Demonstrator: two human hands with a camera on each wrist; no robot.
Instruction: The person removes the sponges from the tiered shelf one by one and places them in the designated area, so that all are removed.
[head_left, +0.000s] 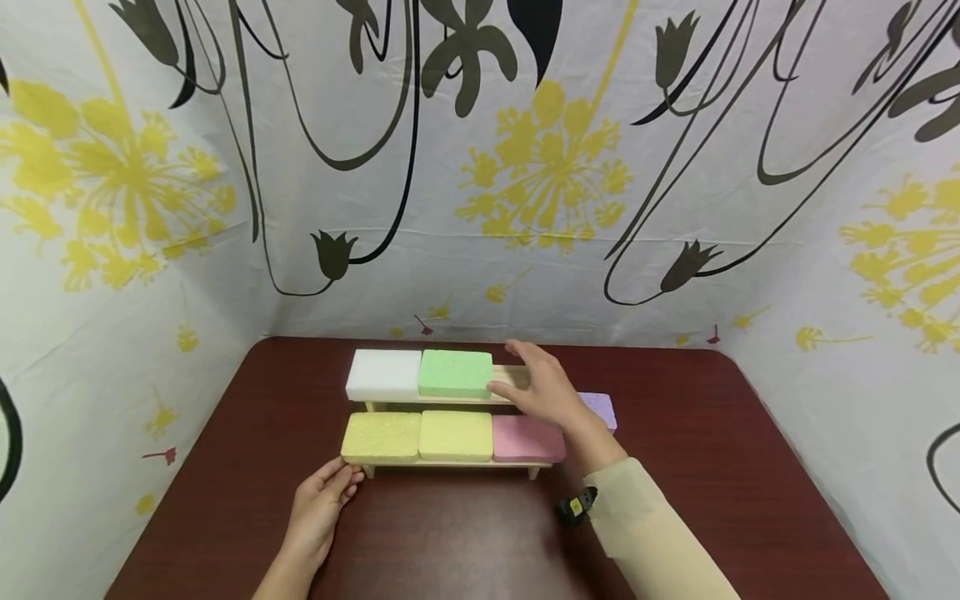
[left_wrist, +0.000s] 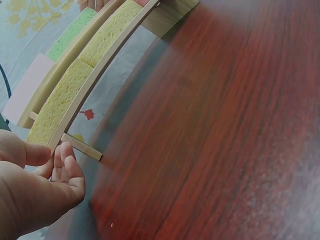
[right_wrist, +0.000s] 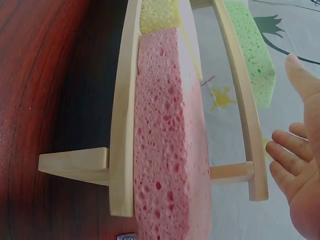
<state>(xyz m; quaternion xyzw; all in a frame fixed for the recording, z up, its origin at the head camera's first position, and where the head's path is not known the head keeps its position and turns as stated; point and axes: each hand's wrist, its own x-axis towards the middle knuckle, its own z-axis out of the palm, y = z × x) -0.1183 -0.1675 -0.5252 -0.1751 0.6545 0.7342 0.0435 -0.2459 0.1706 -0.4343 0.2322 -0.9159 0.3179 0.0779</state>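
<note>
Two small wooden racks stand one behind the other. On the front rack [head_left: 450,464] lie two yellow sponges [head_left: 381,437] and a pink sponge [head_left: 527,439]. The back rack [head_left: 512,377] carries a white sponge [head_left: 385,374] and a green sponge [head_left: 455,372]. My left hand [head_left: 321,508] pinches the left end of the front rack between thumb and fingers, beside its leg [left_wrist: 82,146]. Above the bare right end of the back rack is my right hand [head_left: 546,388], fingers spread and holding nothing, thumb close to the green sponge's right edge.
A purple sponge [head_left: 600,410] sits right of the racks, partly hidden by the right forearm. The racks stand on a dark red wooden table [head_left: 450,533]. Patterned cloth [head_left: 420,192] hangs behind and at both sides. A black device [head_left: 576,506] is at the right wrist.
</note>
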